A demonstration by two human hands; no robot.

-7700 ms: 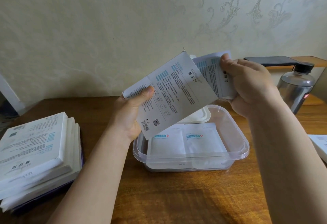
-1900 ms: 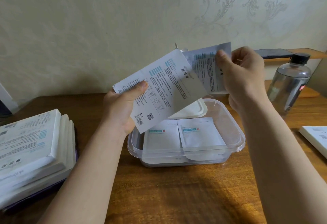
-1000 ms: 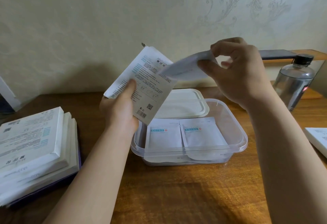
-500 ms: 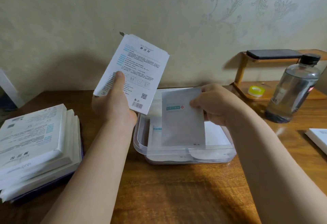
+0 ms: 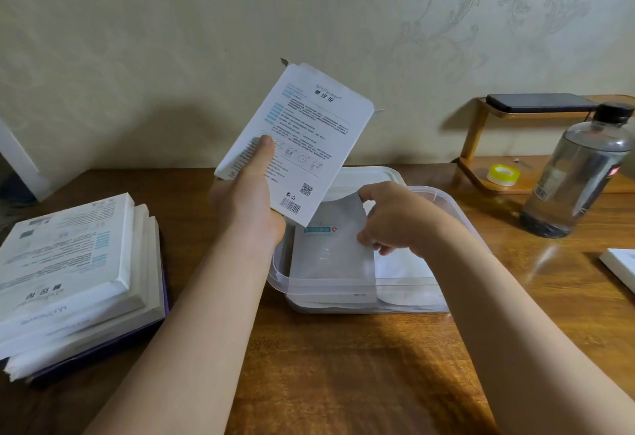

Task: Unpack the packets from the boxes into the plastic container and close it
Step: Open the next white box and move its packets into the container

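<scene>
Leftmost, well out from the left grip (image 5: 247, 204), a stack of boxes (image 5: 68, 269) is lying flat on the tabletop (image 5: 343, 366), printed faces up. The left grip is holding one box (image 5: 302, 139) up off the tabletop, tilted, with the thumb pressing on the printed back and the top flap standing open. Just below that box's lower corner, a packet (image 5: 330, 249) is lying over the left half of the plastic container (image 5: 280, 273), teal label up, lower edge below the rim. The right grip (image 5: 395, 221) is pinching this packet at its right edge, fingers curled. Under and right of this grip, more white packets (image 5: 402, 266) are lying in the container. A white lid (image 5: 371, 176) is lying just behind the container, beyond both grips. Farther right of the right grip, a wooden stand (image 5: 476, 132) is carrying a dark phone (image 5: 539, 103) on top and a yellow tape roll (image 5: 500, 173) below. A clear bottle (image 5: 580, 166) is standing upright, and another box (image 5: 622, 266) is lying at the frame edge.
</scene>
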